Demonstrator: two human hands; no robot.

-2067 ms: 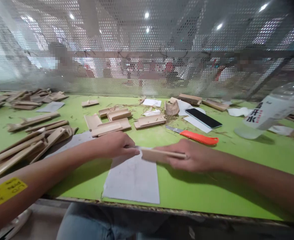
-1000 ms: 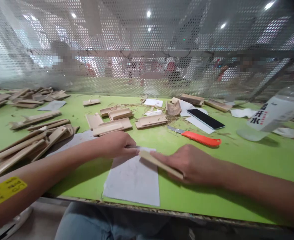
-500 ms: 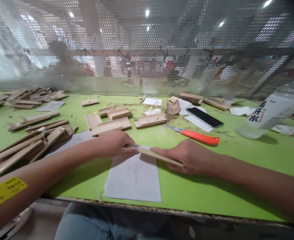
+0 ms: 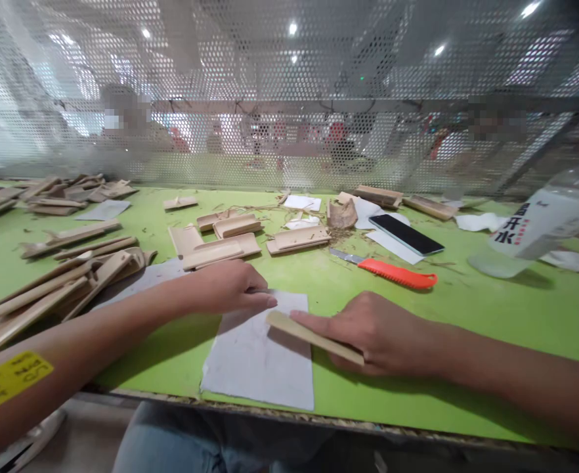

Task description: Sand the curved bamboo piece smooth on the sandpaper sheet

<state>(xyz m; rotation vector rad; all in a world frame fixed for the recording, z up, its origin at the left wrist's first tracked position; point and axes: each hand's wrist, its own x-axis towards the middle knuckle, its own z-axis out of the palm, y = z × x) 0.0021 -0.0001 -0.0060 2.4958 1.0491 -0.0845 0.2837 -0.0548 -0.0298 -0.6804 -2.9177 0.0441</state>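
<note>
A flat pale wooden strip [image 4: 314,338] is gripped in my right hand [image 4: 375,332], its free end pointing left over a white paper sheet [image 4: 262,355]. The index finger lies along the strip's upper edge. My left hand [image 4: 235,287] rests at the paper's top left corner, fingers curled with the thumb against them; whatever they pinch is too hidden to make out. Strip and left hand are apart. Behind the hands lie curved wooden pieces [image 4: 220,251] and an orange-handled knife [image 4: 396,272] with its blade out.
More wooden pieces [image 4: 67,282] are heaped at the left. A black phone [image 4: 406,234] lies on papers at the back right, near a clear bottle [image 4: 540,220]. A perforated screen [image 4: 289,144] stands behind the green table [image 4: 442,407]; people are visible beyond it.
My right hand has moved down toward the table's front edge with the wooden strip, whose tip has separated from my left hand. The view has shifted slightly.
</note>
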